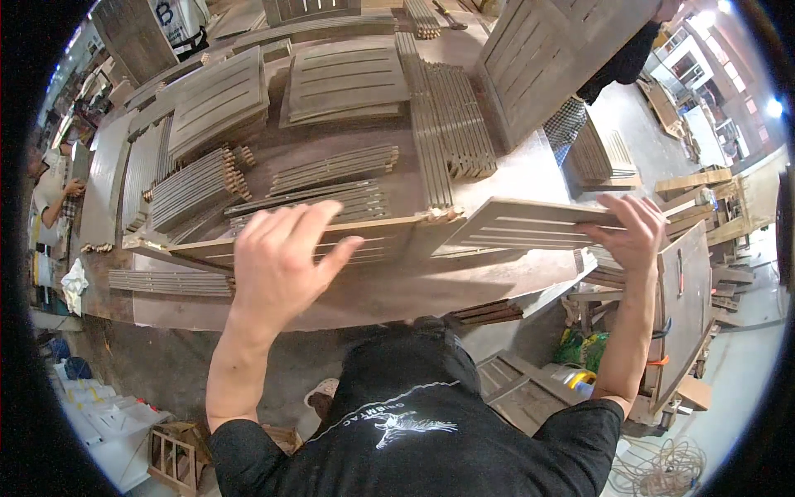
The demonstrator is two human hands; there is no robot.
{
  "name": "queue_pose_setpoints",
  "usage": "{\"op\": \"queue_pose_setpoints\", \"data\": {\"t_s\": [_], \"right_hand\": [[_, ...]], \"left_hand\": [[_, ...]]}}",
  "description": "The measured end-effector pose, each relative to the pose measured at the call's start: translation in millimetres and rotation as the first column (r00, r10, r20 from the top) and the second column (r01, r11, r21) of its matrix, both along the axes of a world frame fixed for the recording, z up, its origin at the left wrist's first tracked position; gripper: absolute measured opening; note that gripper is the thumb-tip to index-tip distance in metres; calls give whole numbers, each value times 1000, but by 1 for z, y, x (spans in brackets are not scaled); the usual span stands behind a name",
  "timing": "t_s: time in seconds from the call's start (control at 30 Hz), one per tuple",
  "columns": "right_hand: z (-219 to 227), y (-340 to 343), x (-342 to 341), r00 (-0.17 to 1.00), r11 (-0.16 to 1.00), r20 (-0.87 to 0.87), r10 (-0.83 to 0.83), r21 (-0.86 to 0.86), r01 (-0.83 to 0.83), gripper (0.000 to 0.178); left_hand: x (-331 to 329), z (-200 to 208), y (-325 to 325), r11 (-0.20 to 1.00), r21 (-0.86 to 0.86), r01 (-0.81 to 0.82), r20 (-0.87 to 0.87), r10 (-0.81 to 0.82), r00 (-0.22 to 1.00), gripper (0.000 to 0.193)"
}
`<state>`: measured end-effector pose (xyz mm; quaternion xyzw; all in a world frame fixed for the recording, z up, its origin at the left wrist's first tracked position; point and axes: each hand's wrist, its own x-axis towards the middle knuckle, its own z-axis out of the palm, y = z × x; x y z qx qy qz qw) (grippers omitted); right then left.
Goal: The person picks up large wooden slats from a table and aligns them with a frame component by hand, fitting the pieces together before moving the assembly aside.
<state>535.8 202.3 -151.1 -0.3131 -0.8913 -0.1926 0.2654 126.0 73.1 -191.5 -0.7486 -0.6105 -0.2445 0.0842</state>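
At the right, my right hand [631, 232] is closed on the end of a slotted wooden panel [530, 225], fingers on top and thumb along the edge. The panel lies tilted above the near part of the table. My left hand [286, 253] is spread, thumb and fingers apart, over the top edge of a wooden frame [364, 227] that stands on edge. Slotted boards show inside that frame. Whether my left palm touches the edge is hidden. The frame's right corner [443, 215] meets the held panel's left side, where a pale joint shows.
Bundled slats [199, 190], a stack of slotted panels [346, 74] and long strips [431, 124] cover the table [364, 306]. Beyond the right side, a person holds up a large panel [563, 58]. Another person [54, 190] works at far left. A cart [683, 306] stands at right.
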Motion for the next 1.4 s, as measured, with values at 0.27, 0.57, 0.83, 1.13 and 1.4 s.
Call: {"op": "queue_pose_setpoints", "data": {"t_s": [0.27, 0.57, 0.83, 1.13, 1.4], "right_hand": [[-24, 13, -1, 994, 993, 22, 111, -40, -110, 44], [-30, 34, 13, 992, 991, 18, 126, -36, -126, 44], [-36, 38, 17, 998, 992, 11, 68, -105, -67, 43], [-13, 40, 59, 979, 906, -134, -156, -414, 88, 39], [-176, 78, 129, 214, 743, -898, -385, -439, -505, 50]], "left_hand": [[59, 14, 30, 964, -239, 115, 98, -94, 991, 33], [64, 11, 31, 966, -240, 97, 130, -67, 989, 31], [71, 13, 35, 970, -237, 56, 130, -26, 991, 25], [76, 16, 31, 976, -216, 40, 122, -13, 992, 24], [80, 17, 35, 964, -264, 25, 106, 3, 994, 24]]}}
